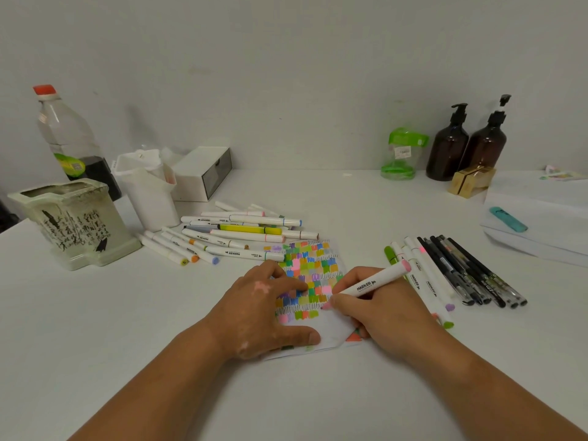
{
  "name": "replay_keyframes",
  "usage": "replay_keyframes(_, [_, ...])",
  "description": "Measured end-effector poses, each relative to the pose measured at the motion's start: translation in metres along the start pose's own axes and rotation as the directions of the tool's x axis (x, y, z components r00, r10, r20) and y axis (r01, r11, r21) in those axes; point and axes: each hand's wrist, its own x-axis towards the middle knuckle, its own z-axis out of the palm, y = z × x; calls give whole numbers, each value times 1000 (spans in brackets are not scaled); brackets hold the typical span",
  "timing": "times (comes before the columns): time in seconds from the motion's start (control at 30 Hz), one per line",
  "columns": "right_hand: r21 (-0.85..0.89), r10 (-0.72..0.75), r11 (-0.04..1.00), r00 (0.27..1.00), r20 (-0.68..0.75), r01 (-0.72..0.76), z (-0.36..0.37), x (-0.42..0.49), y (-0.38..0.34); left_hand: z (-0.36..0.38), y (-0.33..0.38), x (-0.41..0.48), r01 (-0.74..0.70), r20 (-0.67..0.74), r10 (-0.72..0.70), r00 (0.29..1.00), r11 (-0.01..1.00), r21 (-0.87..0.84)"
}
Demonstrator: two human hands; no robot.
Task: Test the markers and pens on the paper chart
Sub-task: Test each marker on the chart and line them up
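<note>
One cylindrical white marker [369,283] (pink-ended)

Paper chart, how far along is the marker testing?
Done: colour swatches fill most of the paper chart. In hand: the right hand grips a pink marker, tip at the lowest row; the left hand presses the chart. Left: bare paper below; which loose markers or black pens remain untested is unclear.

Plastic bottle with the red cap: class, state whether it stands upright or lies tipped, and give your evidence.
Upright. The plastic bottle has its red cap at the top and its dark liquid settled at the bottom.
</note>
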Motion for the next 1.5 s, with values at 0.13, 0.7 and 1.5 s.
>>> replay_keyframes(0.13, [-51, -20, 998, 1000, 9, 21, -1, 0, 1, -2, 3, 1, 5, 12, -5, 1000, 1000, -4])
replay_keyframes(0.7, [400, -75, 907, 986, -150, 131, -21, 5, 2, -17, 11, -5, 16, -196, -166, 966, 801, -599])
replay_keyframes(1.5, [528, -206, 836, 977, 53, 148, -11, -2, -7, -23, 25, -6, -43, -104, -122, 987, 419, -907])
